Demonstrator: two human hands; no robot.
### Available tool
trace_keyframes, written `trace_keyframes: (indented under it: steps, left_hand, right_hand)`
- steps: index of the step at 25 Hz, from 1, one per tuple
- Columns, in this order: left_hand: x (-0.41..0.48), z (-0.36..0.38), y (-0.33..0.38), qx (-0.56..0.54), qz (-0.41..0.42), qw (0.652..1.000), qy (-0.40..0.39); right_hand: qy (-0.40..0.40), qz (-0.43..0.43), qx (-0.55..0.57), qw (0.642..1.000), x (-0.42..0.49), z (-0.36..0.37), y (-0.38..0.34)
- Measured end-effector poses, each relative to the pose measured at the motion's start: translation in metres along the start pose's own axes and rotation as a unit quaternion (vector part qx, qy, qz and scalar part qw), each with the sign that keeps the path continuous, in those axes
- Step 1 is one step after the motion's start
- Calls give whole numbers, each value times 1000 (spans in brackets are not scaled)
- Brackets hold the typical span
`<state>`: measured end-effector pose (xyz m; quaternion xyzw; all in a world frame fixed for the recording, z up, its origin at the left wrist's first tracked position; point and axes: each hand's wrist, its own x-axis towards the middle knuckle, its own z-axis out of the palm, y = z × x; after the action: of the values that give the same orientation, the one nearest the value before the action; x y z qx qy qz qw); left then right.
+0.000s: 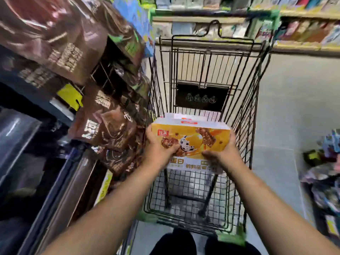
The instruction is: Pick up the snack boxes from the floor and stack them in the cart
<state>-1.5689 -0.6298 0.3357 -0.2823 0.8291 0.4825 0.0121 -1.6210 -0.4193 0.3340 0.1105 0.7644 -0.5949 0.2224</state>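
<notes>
Grey shop floor (294,107), brown snack bags (103,129) piled at left. Black wire cart (257,57) in middle. Yellow snack box (191,137) up over cart, gripped at its ends by left hand (158,150) and right hand (224,153).

A black wire shopping cart (242,126) stands on a pale grey tiled floor (294,107) in a shop aisle, close beside a rack of brown snack bags (103,129).
</notes>
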Motion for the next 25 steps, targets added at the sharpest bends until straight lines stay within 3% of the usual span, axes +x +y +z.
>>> trace_keyframes:
  steps: [8, 14, 18, 21, 25]
  left_hand:
    - [94, 97, -110, 30, -90, 995, 0]
    - [144, 151, -170, 2, -62, 994, 89]
    - [163, 168, -178, -25, -70, 988, 134]
    - [173, 173, -177, -42, -107, 989, 96]
    - [172, 166, -172, 46, -85, 991, 92]
  right_hand:
    - [80, 25, -38, 996, 111, 41, 130]
    - [131, -22, -36, 990, 179, 75, 181]
    - [188, -63, -76, 977, 206, 88, 201]
    - [174, -26, -39, 984, 219, 102, 222]
    - [172, -7, -54, 984, 221, 108, 229]
